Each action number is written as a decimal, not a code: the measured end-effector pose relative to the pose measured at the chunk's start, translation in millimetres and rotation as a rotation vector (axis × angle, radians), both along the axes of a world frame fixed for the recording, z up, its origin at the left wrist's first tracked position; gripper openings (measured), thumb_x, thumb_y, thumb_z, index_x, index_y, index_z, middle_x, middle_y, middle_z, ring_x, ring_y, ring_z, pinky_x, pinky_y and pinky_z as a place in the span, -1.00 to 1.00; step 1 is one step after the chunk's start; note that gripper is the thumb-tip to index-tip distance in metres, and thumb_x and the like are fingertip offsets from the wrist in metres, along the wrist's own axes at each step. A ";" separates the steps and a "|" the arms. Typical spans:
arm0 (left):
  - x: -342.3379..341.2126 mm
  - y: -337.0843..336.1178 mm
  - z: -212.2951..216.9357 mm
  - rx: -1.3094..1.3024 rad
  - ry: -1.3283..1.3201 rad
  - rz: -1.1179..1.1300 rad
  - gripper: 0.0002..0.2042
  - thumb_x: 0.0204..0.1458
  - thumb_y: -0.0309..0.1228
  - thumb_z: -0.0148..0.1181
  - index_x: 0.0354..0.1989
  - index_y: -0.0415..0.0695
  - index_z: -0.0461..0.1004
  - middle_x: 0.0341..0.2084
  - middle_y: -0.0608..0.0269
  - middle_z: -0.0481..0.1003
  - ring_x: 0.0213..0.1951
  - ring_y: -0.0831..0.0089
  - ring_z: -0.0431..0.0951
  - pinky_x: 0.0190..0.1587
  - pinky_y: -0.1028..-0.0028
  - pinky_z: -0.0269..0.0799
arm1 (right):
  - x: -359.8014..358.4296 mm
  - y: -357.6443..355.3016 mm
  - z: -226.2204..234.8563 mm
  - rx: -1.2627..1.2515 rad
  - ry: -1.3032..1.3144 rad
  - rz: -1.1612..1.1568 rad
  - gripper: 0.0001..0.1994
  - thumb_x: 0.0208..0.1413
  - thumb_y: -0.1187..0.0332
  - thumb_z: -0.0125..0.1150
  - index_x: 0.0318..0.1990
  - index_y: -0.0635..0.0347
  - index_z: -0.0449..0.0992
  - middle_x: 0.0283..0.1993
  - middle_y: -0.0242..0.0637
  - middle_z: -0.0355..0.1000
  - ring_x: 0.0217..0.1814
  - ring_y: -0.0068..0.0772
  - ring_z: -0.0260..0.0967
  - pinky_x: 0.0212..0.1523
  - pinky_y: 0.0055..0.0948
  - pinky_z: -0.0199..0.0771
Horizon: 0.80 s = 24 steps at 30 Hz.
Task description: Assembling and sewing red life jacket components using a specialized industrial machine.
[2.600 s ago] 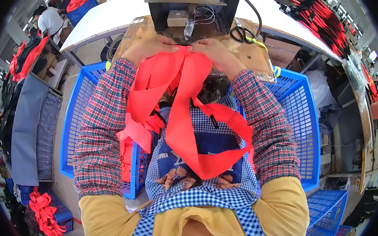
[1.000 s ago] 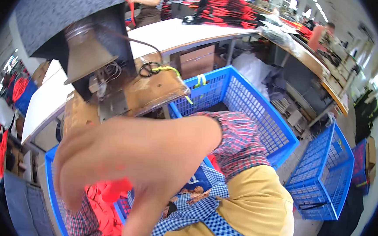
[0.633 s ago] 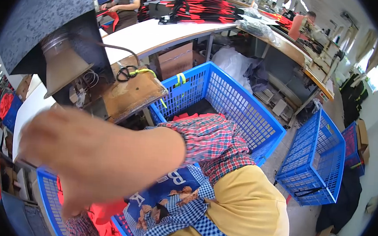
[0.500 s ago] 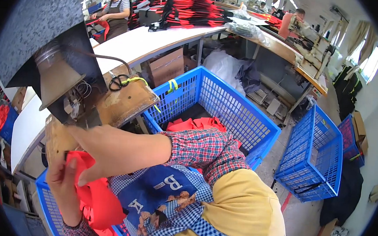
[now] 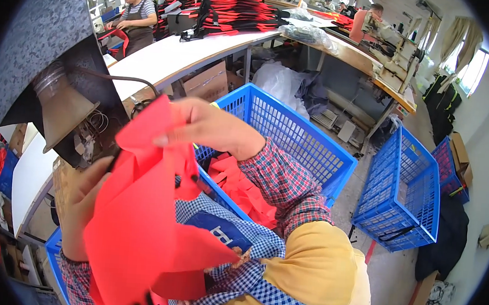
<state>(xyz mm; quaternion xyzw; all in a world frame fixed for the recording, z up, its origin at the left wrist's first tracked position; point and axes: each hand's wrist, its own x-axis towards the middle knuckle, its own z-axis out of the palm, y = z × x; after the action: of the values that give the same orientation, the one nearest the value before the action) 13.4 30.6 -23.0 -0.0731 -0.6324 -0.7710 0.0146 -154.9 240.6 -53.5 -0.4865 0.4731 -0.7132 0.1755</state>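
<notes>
The right hand [image 5: 212,129] pinches the upper edge of a large bright red piece of cut fabric [image 5: 143,225], thumb and fingers closed on the cloth near its top corner. The left hand [image 5: 82,198] sits behind the same fabric at its left side, fingers curled against it; the cloth hides most of the grip, so whether that hand truly clasps it cannot be told. The red fabric hangs raised in front of the person's chest, above the lap, covering part of a blue-and-white checked apron [image 5: 248,266] with a dark blue printed panel. Both forearms wear red plaid sleeves [image 5: 282,183].

Just to the right of the lap stands a big blue plastic mesh basket [image 5: 291,133] holding more red fabric pieces [image 5: 242,189]. A 2nd blue mesh basket [image 5: 406,192] stands on the floor further right. Behind the raised cloth is a wooden worktable with a dark sewing machine [image 5: 60,105]. Another person works at a long white table [image 5: 177,57] stacked with red and black garments [image 5: 237,10].
</notes>
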 end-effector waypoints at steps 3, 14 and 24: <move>-13.2 -18.5 -27.2 -0.025 -0.156 -0.030 -0.68 0.19 -0.48 0.02 0.10 -0.30 0.34 -0.09 0.22 0.49 -0.08 0.55 0.50 -0.04 0.56 0.44 | -0.6 -20.7 -22.9 0.005 0.356 -0.243 -0.71 0.08 0.35 0.26 -0.10 0.34 0.49 -0.27 -0.26 0.53 -0.19 -0.39 0.49 -0.13 -0.46 0.46; 51.4 -22.5 -39.3 -1.437 0.012 0.263 -0.46 0.01 -0.55 0.12 0.23 -0.26 0.18 -0.13 -0.11 0.35 -0.07 -0.04 0.40 0.01 0.26 0.33 | 47.0 -87.0 -43.4 0.553 0.823 -0.100 -0.76 0.08 0.25 0.21 -0.36 0.31 0.52 -0.50 -0.07 0.47 -0.43 -0.07 0.46 -0.41 -0.28 0.40; 99.0 -55.1 -135.2 -0.970 0.138 0.535 -0.60 0.07 -0.55 0.06 0.11 -0.28 0.22 -0.03 -0.12 0.29 0.06 -0.02 0.31 0.12 0.27 0.26 | 93.0 -154.4 -64.4 0.552 0.582 0.274 -0.75 0.03 0.26 0.22 -0.37 0.34 0.49 -0.43 -0.03 0.46 -0.39 -0.17 0.43 -0.32 -0.30 0.40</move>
<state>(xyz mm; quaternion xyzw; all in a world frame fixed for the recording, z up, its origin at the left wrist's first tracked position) 112.4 -24.4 -158.2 0.0412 -0.9089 -0.3545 0.2159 -62.0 86.2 -117.9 -0.6608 0.6071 -0.3624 0.2517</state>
